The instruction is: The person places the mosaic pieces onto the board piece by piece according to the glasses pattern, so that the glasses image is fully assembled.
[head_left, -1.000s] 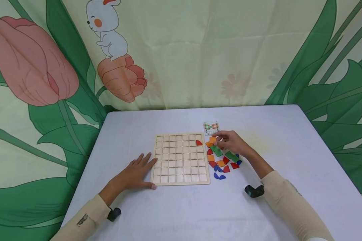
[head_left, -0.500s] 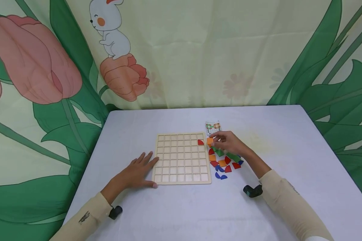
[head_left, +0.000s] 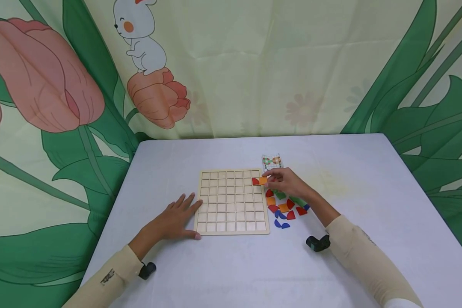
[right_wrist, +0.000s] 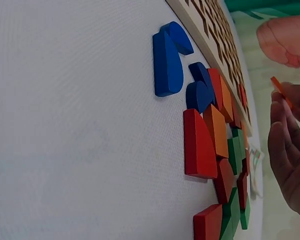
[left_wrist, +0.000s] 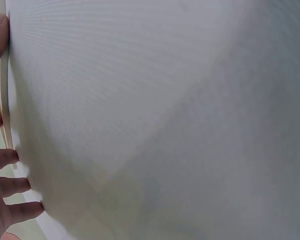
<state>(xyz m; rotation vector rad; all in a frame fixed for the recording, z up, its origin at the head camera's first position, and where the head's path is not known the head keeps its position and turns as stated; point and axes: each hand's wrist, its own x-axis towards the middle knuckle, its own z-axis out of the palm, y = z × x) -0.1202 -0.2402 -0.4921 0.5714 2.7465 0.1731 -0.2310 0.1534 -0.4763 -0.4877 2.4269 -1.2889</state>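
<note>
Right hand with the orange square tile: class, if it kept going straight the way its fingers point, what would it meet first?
The right hand points left over the wooden grid board. Its orange square tile would probably meet the red quarter-circle piece in the board's right column first, though height above the board is unclear.

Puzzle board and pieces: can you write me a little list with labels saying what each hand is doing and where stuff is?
Board: wooden grid board flat on the white table
On board: one red piece in the second row, right end
Right hand: right hand pinches an orange square at the board's right edge
Left hand: left hand rests flat against the board's left edge
Loose pieces: pile of coloured pieces right of the board
Card: pattern card behind the pile
</note>
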